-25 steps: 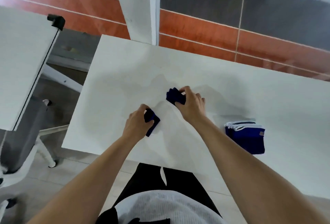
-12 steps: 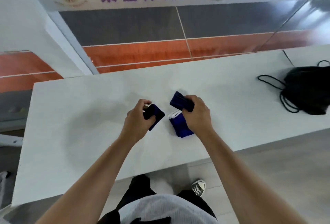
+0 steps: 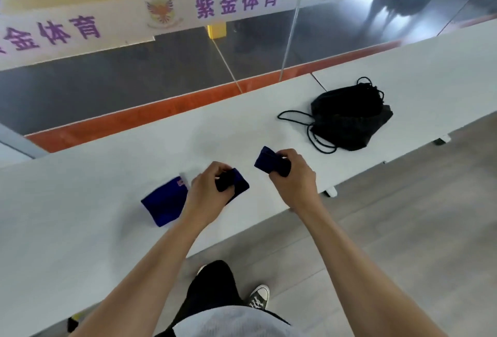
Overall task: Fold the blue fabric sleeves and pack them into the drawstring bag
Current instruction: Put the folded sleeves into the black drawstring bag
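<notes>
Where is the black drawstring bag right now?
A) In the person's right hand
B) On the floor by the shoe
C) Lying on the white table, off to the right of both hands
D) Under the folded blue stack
C: the black drawstring bag lies on the white table with its cords trailing, beyond the right hand, and neither hand touches it.

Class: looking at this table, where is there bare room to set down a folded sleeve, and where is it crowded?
Bare tabletop lies left of the folded blue stack, and between the right hand and the black drawstring bag. It is crowded around the left hand, which sits against the stack, and where the bag's cords loop toward the hands.
</notes>
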`<state>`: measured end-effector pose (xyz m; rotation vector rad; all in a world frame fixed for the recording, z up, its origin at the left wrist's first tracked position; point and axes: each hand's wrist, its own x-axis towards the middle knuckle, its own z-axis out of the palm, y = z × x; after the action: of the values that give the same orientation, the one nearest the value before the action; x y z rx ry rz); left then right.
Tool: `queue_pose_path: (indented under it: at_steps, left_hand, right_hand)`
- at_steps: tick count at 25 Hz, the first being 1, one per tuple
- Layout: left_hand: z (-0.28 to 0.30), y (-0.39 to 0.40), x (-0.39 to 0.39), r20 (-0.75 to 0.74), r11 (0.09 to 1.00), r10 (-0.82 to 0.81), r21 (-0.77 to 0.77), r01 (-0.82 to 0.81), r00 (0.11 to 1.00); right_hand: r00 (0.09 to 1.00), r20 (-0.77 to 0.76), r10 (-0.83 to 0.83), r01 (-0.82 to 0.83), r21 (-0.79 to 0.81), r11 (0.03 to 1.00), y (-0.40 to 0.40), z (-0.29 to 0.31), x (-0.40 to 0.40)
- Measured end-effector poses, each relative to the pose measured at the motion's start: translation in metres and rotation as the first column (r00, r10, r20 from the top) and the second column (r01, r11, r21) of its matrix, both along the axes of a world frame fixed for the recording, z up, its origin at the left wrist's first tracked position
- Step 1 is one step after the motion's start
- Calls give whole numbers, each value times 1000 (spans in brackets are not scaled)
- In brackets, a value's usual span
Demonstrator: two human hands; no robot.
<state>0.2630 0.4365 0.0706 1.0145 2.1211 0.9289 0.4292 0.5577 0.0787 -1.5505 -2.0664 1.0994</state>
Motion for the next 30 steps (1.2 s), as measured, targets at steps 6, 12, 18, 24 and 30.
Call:
queue_pose_path:
  at_steps: [6,12,18,24,30]
  left_hand:
    - [-1,96,58,5,996,-87,12,87,996]
    - [-15,217,93,61,991,-109,81,104,992]
    - [-15,320,115,10,985,-137,106,135,991]
    - [-25,388,124,-9,994,-98,41,98,995]
    - [-45,459,153,-19,1000,-17,-12,16,1000]
  right_hand:
    - [994,14,-111,112,-13,994,84,-8,72]
    - [990,52,-131,129,50,990,197,-23,121]
    - [986,24,-164,159,138,978,295,-30,165]
    - [977,200,73,-100,129,987,394,-51,153]
    - [857,315,407,-380,-148,913,447,-90,155]
